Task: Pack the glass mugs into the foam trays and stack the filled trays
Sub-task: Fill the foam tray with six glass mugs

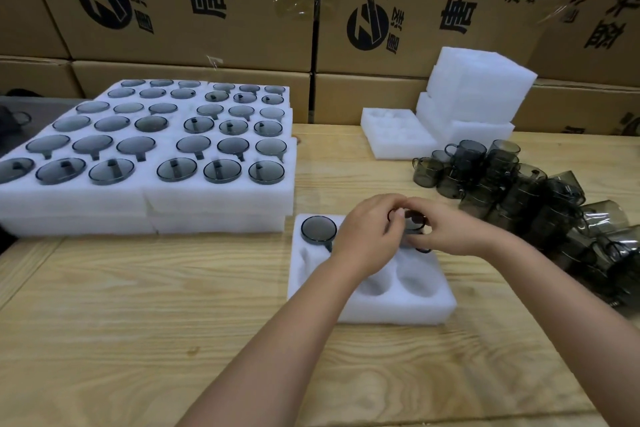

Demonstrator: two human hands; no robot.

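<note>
The left hand [367, 236] and right hand [450, 234] together gripped one glass mug [414, 221] over the foam tray [381, 308], beside a seated mug [318, 229] in its rear-left pocket.

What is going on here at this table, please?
A person is packing smoky glass mugs into a foam tray. Both the left hand and the right hand grip a mug over its far row. One packed mug already sits in the far-left pocket; the near pockets are empty. Filled trays stand stacked on the left, loose mugs lie on the right.
</note>
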